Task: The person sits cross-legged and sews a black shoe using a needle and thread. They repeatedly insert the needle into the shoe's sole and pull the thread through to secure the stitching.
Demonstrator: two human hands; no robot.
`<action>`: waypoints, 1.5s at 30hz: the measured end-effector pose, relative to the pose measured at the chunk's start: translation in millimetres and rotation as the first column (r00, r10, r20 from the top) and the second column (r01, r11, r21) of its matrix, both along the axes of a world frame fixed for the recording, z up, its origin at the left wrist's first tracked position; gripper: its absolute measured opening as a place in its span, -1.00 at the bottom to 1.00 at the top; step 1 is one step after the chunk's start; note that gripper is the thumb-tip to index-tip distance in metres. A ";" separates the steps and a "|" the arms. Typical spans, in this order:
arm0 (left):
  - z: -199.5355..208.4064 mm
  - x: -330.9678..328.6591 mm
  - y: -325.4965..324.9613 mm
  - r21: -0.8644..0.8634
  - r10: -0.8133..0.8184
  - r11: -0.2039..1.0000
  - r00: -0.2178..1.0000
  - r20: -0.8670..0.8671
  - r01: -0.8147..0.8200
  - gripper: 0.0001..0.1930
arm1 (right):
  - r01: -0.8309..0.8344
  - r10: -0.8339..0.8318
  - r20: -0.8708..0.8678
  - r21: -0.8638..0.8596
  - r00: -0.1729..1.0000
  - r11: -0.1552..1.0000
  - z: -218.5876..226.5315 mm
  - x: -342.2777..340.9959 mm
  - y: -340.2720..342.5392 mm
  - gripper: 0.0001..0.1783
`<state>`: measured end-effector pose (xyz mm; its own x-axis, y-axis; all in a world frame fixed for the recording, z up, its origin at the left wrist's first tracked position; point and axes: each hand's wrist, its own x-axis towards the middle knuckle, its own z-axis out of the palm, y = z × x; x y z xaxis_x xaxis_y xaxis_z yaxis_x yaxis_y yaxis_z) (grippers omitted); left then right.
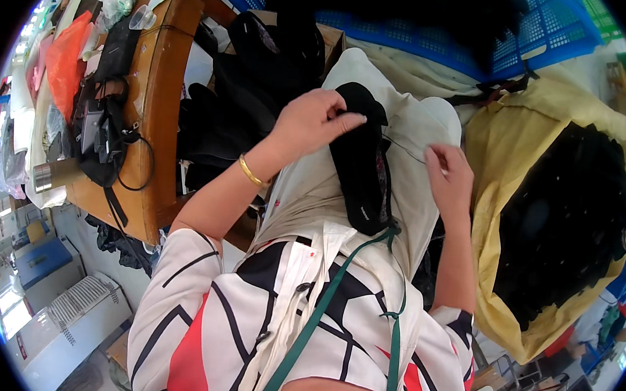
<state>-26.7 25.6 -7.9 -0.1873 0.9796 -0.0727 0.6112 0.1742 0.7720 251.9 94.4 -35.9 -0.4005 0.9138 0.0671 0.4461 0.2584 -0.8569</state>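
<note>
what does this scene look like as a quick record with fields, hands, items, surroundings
left hand: pinches the top of a black garment lying on the lap
right hand: pulls a thin thread from the garment
lap cover: cream apron
right side: yellow sack full of black pieces
left side: wooden table with bags and cables
behind: blue crate
</note>
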 end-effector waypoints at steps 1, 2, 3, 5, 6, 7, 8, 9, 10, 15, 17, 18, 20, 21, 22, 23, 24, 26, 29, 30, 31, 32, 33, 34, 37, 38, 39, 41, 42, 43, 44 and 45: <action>-1.1 4.1 -2.8 0.028 -0.006 1.000 0.999 -0.041 0.007 -0.73 | -0.022 0.020 -0.048 -0.027 0.999 0.999 3.8 -21.9 2.9 -0.82; -2.0 8.3 -4.0 0.057 -0.019 0.998 0.997 -0.080 0.023 -0.75 | -0.036 0.031 -0.093 -0.051 0.995 0.998 10.2 -43.0 5.1 -0.80; -1.9 11.3 -4.7 0.084 -0.028 0.996 0.992 -0.121 0.038 -0.77 | -0.083 0.078 -0.135 -0.031 0.988 0.996 12.0 -62.0 8.7 -0.80; -10.0 12.8 -6.8 0.128 -0.025 0.991 0.989 -0.144 0.043 -0.77 | -0.177 0.176 -0.217 0.016 0.960 0.984 10.8 -89.7 15.5 -0.79; -12.1 13.4 -8.4 0.150 -0.024 0.988 0.988 -0.155 0.047 -0.78 | -0.252 0.242 -0.161 -0.044 0.957 0.967 12.0 -91.7 18.4 -0.78; -14.8 13.3 -11.1 0.170 -0.018 0.984 0.986 -0.165 0.046 -0.79 | -0.325 0.314 -0.108 -0.109 0.943 0.939 12.6 -93.1 21.7 -0.78; -16.9 12.9 -13.4 0.202 -0.019 0.978 0.985 -0.171 0.054 -0.80 | -0.391 0.386 -0.060 -0.178 0.920 0.903 11.3 -93.8 24.5 -0.77; -18.3 12.6 -15.3 0.234 -0.020 0.970 0.984 -0.176 0.062 -0.81 | -0.401 0.398 -0.057 -0.181 0.916 0.898 5.9 -92.1 25.5 -0.76; -19.1 12.2 -16.8 0.266 -0.022 0.961 0.983 -0.181 0.071 -0.82 | -0.410 0.408 -0.053 -0.183 0.912 0.893 -0.3 -89.1 24.4 -0.74; -22.3 11.1 -19.2 0.330 -0.038 0.939 0.980 -0.194 0.102 -0.80 | -0.398 0.394 -0.056 -0.149 0.917 0.905 -11.4 -86.6 15.3 -0.82; -23.9 10.0 -19.6 0.328 -0.034 0.942 0.991 -0.128 0.074 -0.80 | -0.410 0.408 -0.039 -0.122 0.912 0.904 -9.6 -89.4 17.3 -0.84; -24.1 10.1 -20.1 0.311 -0.024 0.949 0.997 -0.073 0.045 -0.81 | -0.412 0.405 -0.078 -0.218 0.911 0.884 -13.4 -89.8 19.4 -0.82; -23.2 7.6 -18.4 0.218 -0.001 0.976 0.999 0.047 -0.009 -0.82 | -0.411 0.380 -0.156 -0.396 0.911 0.821 -20.0 -90.7 26.0 -0.76; -23.2 5.1 -17.1 0.137 0.018 0.990 0.994 0.112 -0.033 -0.83 | -0.411 0.418 -0.079 -0.418 0.905 0.810 -19.5 -87.9 26.1 -0.74; -22.8 2.5 -15.2 0.055 0.044 0.997 0.984 0.171 -0.055 -0.84 | -0.414 0.458 -0.005 -0.437 0.889 0.799 -14.7 -87.0 26.6 -0.73; -23.4 1.7 -12.9 0.106 0.061 0.991 0.988 0.139 -0.076 -0.85 | -0.413 0.494 0.069 -0.457 0.867 0.788 -9.9 -85.8 26.0 -0.71; -24.9 1.9 -10.8 0.158 0.079 0.983 0.991 0.109 -0.095 -0.87 | -0.426 0.496 0.078 -0.408 0.865 0.807 -5.7 -84.8 22.7 -0.70; -27.2 2.8 -9.4 0.252 0.056 0.966 0.998 0.004 -0.056 -0.88 | -0.441 0.489 0.101 -0.306 0.866 0.844 3.0 -81.7 14.0 -0.69; -30.9 5.2 -10.6 0.327 -0.024 0.940 0.975 -0.220 0.097 -0.86 | -0.480 0.486 0.267 -0.093 0.832 0.872 14.6 -70.8 13.2 -0.70; -33.0 6.0 -10.5 0.332 -0.036 0.934 0.957 -0.287 0.135 -0.84 | -0.453 0.398 0.404 0.044 0.823 0.891 17.1 -66.7 12.8 -0.72; -30.9 6.5 -8.8 0.336 -0.046 0.926 0.934 -0.355 0.173 -0.83 | -0.433 0.286 0.521 0.186 0.804 0.882 19.3 -63.4 13.1 -0.74; -27.2 7.9 -8.4 0.310 -0.050 0.935 0.927 -0.371 0.174 -0.80 | -0.424 0.154 0.614 0.323 0.774 0.846 20.6 -61.2 13.1 -0.75; -21.7 10.1 -8.7 0.284 -0.053 0.943 0.921 -0.386 0.174 -0.77 | -0.363 0.091 0.567 0.389 0.819 0.847 19.4 -62.3 16.0 -0.76; -16.0 12.7 -8.3 0.259 -0.057 0.950 0.913 -0.403 0.174 -0.75 | -0.296 0.027 0.513 0.451 0.858 0.842 16.0 -65.2 21.4 -0.76; -7.2 19.6 -8.1 0.155 -0.086 0.973 0.891 -0.447 0.172 -0.68 | -0.010 0.023 -0.093 0.143 0.995 0.990 11.2 -77.7 11.7 -0.74; -6.2 20.9 -7.4 0.141 -0.077 0.977 0.879 -0.470 0.161 -0.67 | 0.009 -0.041 -0.365 -0.091 0.930 0.996 9.8 -86.7 4.1 -0.72; -7.1 22.9 -6.8 0.127 -0.069 0.981 0.867 -0.494 0.150 -0.66 | -0.084 -0.110 -0.585 -0.294 0.803 0.952 6.1 -96.2 -2.5 -0.72; -12.0 24.5 -7.7 0.123 -0.054 0.982 0.839 -0.541 0.143 -0.65 | -0.396 -0.370 -0.827 -0.536 0.423 0.745 -2.6 -112.0 -14.0 -0.70; -15.5 24.0 -7.8 0.130 -0.050 0.980 0.825 -0.564 0.149 -0.66 | -0.393 -0.425 -0.797 -0.588 0.428 0.707 -2.2 -113.0 -17.5 -0.72; -20.1 23.9 -9.1 0.136 -0.043 0.979 0.812 -0.581 0.150 -0.66 | -0.416 -0.426 -0.809 -0.578 0.404 0.702 -4.5 -111.4 -19.3 -0.72; -24.4 23.1 -9.7 0.166 -0.028 0.974 0.807 -0.590 0.156 -0.68 | -0.439 -0.428 -0.820 -0.567 0.379 0.697 -7.4 -108.7 -20.2 -0.71; -28.5 21.9 -9.5 0.194 -0.014 0.967 0.801 -0.599 0.163 -0.70 | -0.461 -0.431 -0.830 -0.555 0.353 0.692 -8.9 -106.6 -21.5 -0.70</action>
